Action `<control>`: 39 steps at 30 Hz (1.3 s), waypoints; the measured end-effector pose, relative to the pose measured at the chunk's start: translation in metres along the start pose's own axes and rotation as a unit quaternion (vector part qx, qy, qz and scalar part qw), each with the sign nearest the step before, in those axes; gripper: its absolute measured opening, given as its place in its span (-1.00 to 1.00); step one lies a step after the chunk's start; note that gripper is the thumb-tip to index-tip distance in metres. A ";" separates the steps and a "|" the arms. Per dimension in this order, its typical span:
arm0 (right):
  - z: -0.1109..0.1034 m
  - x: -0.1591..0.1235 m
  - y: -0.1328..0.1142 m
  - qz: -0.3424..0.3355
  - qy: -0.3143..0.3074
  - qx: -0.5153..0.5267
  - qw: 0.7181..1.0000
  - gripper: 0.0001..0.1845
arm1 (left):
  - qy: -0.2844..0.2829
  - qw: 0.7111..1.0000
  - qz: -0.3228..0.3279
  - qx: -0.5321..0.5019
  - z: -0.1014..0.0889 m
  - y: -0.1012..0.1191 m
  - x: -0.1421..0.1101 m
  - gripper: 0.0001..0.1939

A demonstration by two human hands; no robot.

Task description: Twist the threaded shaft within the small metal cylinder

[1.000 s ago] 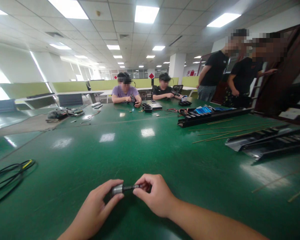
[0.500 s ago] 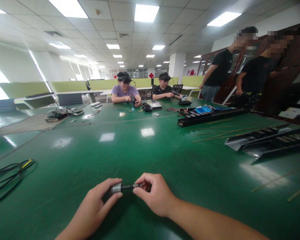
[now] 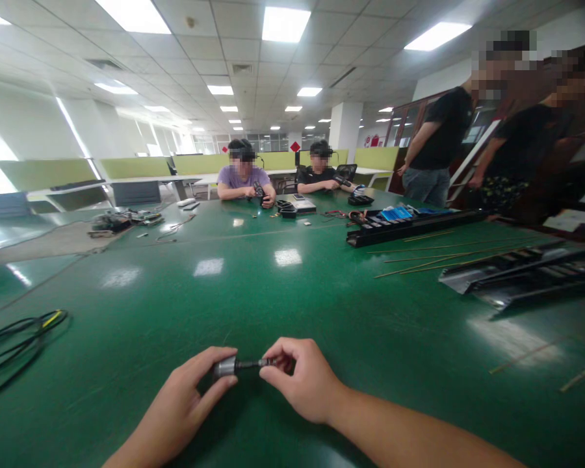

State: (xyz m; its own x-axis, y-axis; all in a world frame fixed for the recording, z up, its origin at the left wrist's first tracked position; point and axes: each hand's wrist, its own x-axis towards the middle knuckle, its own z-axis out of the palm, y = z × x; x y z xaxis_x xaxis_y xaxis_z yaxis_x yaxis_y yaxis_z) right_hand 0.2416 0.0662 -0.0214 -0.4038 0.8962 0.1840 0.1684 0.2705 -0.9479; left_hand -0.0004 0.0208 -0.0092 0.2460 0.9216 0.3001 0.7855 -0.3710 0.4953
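Low in the middle of the head view, my left hand [image 3: 190, 396] holds a short silver metal cylinder [image 3: 227, 366] between thumb and fingers. A thin dark shaft [image 3: 247, 364] sticks out of the cylinder to the right, lying nearly level. Its far end is pinched between the thumb and fingers of my right hand [image 3: 305, 377], which hide the tip. The cylinder's left end is partly covered by my left hand. Both hands are above the green tabletop [image 3: 253, 305].
Coiled black cable [image 3: 24, 338] lies at left. Black metal channels [image 3: 497, 296] and thin rods [image 3: 433, 265] lie at right, with a longer loaded channel [image 3: 409, 227] behind. Two people [image 3: 244, 179] sit across the table; two others [image 3: 439, 143] stand at right.
My left hand has shifted slightly left with the cylinder, and a little more shaft shows. My right hand has barely moved. The two standing people have moved right.
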 end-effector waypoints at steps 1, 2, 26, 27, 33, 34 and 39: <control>0.000 0.000 0.001 -0.001 0.000 -0.001 1.000 -0.88 | 0.001 1.000 0.001 0.000 0.000 0.000 0.000 -0.70; 0.000 0.000 0.001 -0.003 0.000 -0.002 1.000 -0.88 | 0.002 1.000 0.003 -0.001 0.000 -0.001 0.000 -0.70; 0.000 0.000 0.002 0.000 0.002 0.000 1.000 -0.86 | 0.005 1.000 0.018 0.018 0.001 -0.009 -0.002 -0.68; -0.001 0.000 0.002 0.000 0.002 -0.002 1.000 -0.87 | 0.006 1.000 0.021 0.020 0.001 -0.009 -0.002 -0.68; -0.002 -0.001 -0.001 -0.001 0.007 -0.014 1.000 -0.88 | 0.012 0.999 0.034 0.028 0.001 -0.009 -0.001 -0.68; -0.003 -0.001 -0.002 0.000 0.007 -0.013 1.000 -0.87 | 0.015 0.999 0.034 0.028 0.001 -0.009 -0.001 -0.68; -0.002 0.000 -0.002 0.007 0.004 -0.002 1.000 -0.86 | 0.022 0.999 0.032 0.021 0.002 -0.010 -0.001 -0.68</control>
State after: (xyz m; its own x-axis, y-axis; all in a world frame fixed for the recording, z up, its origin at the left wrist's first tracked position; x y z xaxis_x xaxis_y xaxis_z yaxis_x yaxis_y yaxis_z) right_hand 0.2435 0.0661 -0.0191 -0.3939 0.9029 0.1724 0.1777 0.2588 -0.9495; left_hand -0.0074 0.0239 -0.0160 0.2723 0.8902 0.3652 0.7919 -0.4230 0.4404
